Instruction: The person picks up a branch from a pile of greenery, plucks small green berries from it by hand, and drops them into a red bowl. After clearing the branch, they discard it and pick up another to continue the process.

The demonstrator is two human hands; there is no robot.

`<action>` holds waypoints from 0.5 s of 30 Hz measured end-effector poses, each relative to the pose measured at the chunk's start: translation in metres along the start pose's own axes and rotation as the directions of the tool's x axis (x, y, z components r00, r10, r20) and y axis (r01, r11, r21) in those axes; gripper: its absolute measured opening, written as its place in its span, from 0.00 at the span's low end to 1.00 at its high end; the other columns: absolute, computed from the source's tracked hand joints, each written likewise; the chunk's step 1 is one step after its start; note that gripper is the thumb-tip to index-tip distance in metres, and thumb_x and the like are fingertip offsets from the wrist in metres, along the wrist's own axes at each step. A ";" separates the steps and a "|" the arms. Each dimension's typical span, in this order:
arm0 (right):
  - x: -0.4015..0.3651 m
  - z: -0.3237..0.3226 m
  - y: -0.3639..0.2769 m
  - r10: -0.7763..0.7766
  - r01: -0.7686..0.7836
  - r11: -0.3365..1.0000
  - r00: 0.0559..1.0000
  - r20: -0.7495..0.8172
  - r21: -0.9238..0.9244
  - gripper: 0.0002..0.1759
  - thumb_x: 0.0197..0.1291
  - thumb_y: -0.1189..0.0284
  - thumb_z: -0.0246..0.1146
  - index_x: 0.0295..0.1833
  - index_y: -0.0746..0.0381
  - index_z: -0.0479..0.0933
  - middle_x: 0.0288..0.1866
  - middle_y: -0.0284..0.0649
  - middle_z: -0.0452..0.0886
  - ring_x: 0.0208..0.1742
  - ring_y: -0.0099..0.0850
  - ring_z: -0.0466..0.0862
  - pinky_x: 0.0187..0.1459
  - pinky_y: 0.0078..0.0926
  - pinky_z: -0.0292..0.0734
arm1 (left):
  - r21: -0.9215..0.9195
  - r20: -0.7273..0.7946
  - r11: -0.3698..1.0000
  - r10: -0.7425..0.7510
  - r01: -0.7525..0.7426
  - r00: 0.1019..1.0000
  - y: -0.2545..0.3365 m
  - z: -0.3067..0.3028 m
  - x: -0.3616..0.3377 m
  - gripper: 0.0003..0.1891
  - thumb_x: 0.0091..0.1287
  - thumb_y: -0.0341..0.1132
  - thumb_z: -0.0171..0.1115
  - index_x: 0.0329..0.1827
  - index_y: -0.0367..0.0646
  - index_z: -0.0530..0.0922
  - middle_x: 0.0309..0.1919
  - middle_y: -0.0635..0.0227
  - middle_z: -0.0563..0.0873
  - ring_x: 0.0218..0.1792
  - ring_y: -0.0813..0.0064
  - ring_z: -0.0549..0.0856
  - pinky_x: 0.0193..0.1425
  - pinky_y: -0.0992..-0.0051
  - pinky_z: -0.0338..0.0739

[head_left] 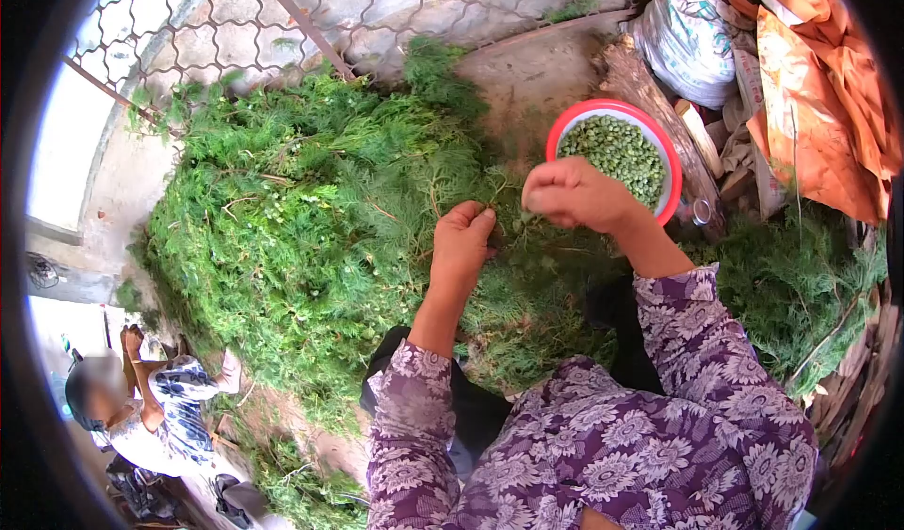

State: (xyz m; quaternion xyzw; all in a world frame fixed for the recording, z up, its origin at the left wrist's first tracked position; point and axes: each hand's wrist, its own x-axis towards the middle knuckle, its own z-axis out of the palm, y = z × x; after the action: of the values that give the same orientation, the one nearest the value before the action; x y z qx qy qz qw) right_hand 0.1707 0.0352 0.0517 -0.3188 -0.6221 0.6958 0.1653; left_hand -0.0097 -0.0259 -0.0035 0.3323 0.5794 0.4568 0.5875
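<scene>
My left hand [461, 243] pinches a thin green conifer sprig [497, 189] between thumb and fingers, above the leafy pile. Close by on the right, my right hand [576, 194] is closed with its fingers curled near the sprig. What those fingers hold is hidden and slightly blurred. Just past my right hand stands a basin [674, 153] with a red rim and white inside. Many small green cones or seed pods [617, 153] fill much of it; my right wrist covers part of the near rim.
A large heap of cut conifer branches [282, 191] spreads left and ahead, against a metal mesh fence [395, 3]. Wooden logs [659, 116], a white sack [692, 40] and orange sheeting [819, 106] lie right. Another person [155, 398] sits at lower left.
</scene>
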 end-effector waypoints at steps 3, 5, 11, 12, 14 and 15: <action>-0.005 -0.019 0.000 -0.064 0.103 0.980 0.974 -0.218 0.168 0.08 0.55 0.68 0.60 0.31 0.61 0.73 0.17 0.26 0.68 0.16 0.14 0.64 0.17 0.12 0.56 | -0.041 -0.018 0.999 -0.003 0.002 1.000 0.005 0.001 -0.003 0.05 0.63 0.33 0.53 0.31 0.43 0.74 0.22 0.74 0.79 0.22 0.83 0.76 0.24 0.82 0.71; -0.006 -0.041 0.005 -0.114 0.261 0.922 0.890 -0.442 0.286 0.08 0.59 0.68 0.56 0.32 0.61 0.72 0.18 0.26 0.67 0.15 0.13 0.63 0.15 0.11 0.53 | -0.087 -0.031 0.996 -0.024 0.021 0.999 0.005 0.000 -0.002 0.05 0.63 0.33 0.53 0.31 0.43 0.74 0.23 0.73 0.79 0.23 0.82 0.77 0.24 0.81 0.72; -0.008 -0.113 0.047 -0.621 -0.291 0.612 0.399 -0.675 -0.735 0.14 0.52 0.69 0.59 0.43 0.65 0.75 0.31 0.44 0.80 0.33 0.36 0.80 0.35 0.28 0.74 | -0.281 -0.038 0.955 -0.114 0.099 0.993 0.000 -0.011 0.008 0.06 0.64 0.34 0.53 0.40 0.44 0.73 0.32 0.70 0.81 0.30 0.74 0.81 0.28 0.71 0.78; -0.012 -0.117 0.049 -0.578 -0.407 0.553 0.441 -0.687 -0.727 0.19 0.48 0.69 0.60 0.47 0.64 0.74 0.41 0.49 0.80 0.45 0.44 0.79 0.48 0.33 0.71 | -0.345 -0.032 0.933 -0.124 0.105 0.992 -0.003 -0.011 0.007 0.06 0.65 0.34 0.52 0.41 0.44 0.72 0.33 0.69 0.81 0.32 0.72 0.81 0.30 0.68 0.78; -0.013 -0.120 0.057 -0.611 -0.452 0.480 0.443 -0.656 -0.752 0.19 0.47 0.69 0.60 0.47 0.64 0.74 0.42 0.50 0.79 0.45 0.46 0.79 0.48 0.35 0.72 | -0.401 -0.015 0.909 -0.135 0.117 0.991 -0.005 -0.012 0.009 0.05 0.65 0.33 0.51 0.41 0.44 0.72 0.35 0.68 0.80 0.34 0.70 0.81 0.33 0.64 0.78; -0.013 -0.115 0.052 -0.641 -0.494 0.403 0.448 -0.623 -0.771 0.20 0.47 0.69 0.61 0.47 0.64 0.75 0.43 0.50 0.79 0.45 0.47 0.78 0.48 0.36 0.72 | -0.455 0.001 0.881 -0.145 0.130 0.989 -0.006 -0.012 0.009 0.05 0.66 0.33 0.50 0.42 0.44 0.71 0.37 0.67 0.80 0.37 0.68 0.80 0.35 0.61 0.77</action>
State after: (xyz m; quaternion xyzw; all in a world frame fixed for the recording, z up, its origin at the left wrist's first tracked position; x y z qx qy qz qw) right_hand 0.2635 0.1056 0.0021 -0.6268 -0.7171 -0.0582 0.2991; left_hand -0.0215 -0.0212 -0.0134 0.1366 0.4885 0.5418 0.6702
